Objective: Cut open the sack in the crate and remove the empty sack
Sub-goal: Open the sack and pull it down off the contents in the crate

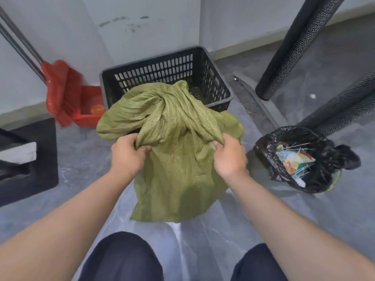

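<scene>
A limp, crumpled green woven sack point(178, 155) hangs in front of me, held up over the near edge of a black slotted plastic crate point(162, 69) that stands on the floor by the wall. My left hand point(126, 157) grips a fold of the sack on its left side. My right hand point(229, 157) grips a fold on its right side. The sack's upper part bunches over the crate's front rim and hides most of the crate's inside; its lower end dangles toward my knees.
A red broom and dustpan point(69, 98) lean against the wall to the left. A bin lined with a black bag point(304, 159) holding scraps sits at the right. Black mesh-covered legs point(294, 47) slant down at the upper right. A dark block point(30, 159) lies at the left.
</scene>
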A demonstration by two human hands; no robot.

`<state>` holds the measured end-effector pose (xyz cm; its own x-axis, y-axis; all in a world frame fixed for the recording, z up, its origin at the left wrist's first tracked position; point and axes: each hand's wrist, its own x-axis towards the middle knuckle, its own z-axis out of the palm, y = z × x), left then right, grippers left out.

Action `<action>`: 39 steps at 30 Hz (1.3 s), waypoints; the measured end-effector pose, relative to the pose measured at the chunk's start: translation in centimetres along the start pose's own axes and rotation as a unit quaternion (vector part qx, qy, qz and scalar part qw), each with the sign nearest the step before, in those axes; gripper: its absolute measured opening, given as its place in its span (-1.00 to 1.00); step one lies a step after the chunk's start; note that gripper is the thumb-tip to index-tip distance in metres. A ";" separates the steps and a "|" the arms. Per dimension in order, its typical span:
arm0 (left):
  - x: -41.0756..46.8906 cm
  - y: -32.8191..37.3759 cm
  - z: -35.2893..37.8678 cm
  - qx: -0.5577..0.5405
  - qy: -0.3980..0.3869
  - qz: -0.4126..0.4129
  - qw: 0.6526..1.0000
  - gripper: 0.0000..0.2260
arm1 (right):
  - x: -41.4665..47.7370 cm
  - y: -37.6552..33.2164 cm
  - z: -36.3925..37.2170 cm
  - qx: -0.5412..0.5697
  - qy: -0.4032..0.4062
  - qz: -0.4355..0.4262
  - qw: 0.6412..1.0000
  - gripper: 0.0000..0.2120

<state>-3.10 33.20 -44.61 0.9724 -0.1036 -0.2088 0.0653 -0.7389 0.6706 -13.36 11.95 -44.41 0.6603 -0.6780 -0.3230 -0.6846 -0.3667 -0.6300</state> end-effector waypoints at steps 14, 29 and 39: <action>3.5 9.8 -11.9 -0.104 -0.029 -0.149 0.983 -0.81 | -3.8 -15.1 -9.4 0.012 0.016 0.020 1.000 -0.78; 16.9 20.3 -11.6 -0.086 0.018 -0.267 0.960 -0.84 | 11.2 -25.8 -12.4 0.113 -0.101 0.006 0.988 -0.74; 23.3 19.7 -9.6 -0.246 -0.031 -0.279 0.928 -0.77 | 19.5 -30.8 -8.0 0.070 -0.114 -0.011 0.991 -0.64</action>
<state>23.02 22.64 -29.43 0.7426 0.1544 -0.6517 0.6638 -0.2980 0.6859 18.06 4.91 -25.64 0.7382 -0.5034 -0.4490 -0.6302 -0.2774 -0.7252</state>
